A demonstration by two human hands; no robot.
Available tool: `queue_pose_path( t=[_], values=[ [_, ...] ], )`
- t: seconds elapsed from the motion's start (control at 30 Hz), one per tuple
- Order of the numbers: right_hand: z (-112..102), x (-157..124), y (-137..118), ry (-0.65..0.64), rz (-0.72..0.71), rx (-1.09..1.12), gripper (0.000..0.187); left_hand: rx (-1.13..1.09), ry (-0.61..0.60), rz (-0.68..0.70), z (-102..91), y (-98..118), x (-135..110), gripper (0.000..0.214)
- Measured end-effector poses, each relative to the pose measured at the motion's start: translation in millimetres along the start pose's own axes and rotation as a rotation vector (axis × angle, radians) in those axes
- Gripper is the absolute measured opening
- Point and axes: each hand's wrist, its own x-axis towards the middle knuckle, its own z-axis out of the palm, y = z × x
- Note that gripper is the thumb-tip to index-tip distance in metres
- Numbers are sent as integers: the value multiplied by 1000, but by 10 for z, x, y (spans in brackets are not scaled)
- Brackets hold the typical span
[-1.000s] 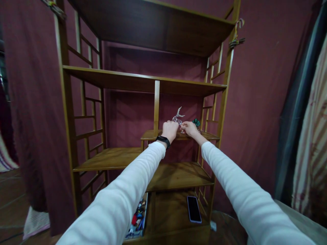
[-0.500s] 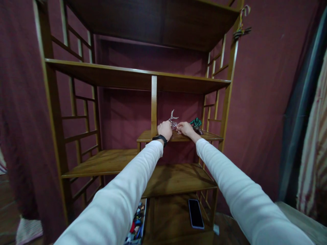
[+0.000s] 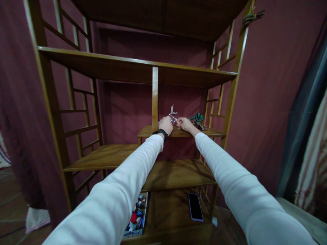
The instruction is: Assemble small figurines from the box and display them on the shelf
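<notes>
The clear ornament is at the raised shelf, between the two hands, probably because something so slender wants support from both sides. The right hand pinches its right side between fingertips; the left hand hides its own fingers, so its grip cannot be told. The green figurine stands just right, apparently leaving them room.

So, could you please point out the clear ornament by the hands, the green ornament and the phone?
Clear ornament (image 3: 174,119): head view, on its shiny middle part.
Green ornament (image 3: 198,117): head view, on its green upper part.
Phone (image 3: 196,207): head view, on the middle of its dark screen.
</notes>
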Motion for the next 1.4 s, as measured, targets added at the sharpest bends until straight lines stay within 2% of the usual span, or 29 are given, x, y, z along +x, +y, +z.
queue_pose_path(
  t=[0.17, 0.33, 0.7, 1.1, 1.4],
  values=[
    [-24, -27, -58, 9, -31, -110, 23, 14, -27, 3, -13, 10, -8, 28],
    [-32, -61, -105, 27, 3, -159, 18, -31, -51, -23, -6, -37, 2, 27],
    [-52, -106, -141, -28, 17, -246, 14, 44, -61, -65, 27, -27, 32, 31],
    [-61, -146, -170, -28, 44, -295, 11, 243, -59, 89, -2, 79, -82, 27],
    [-73, -136, -167, -64, 43, -315, 11, 310, -67, 256, -122, 151, -149, 25]
  ],
)
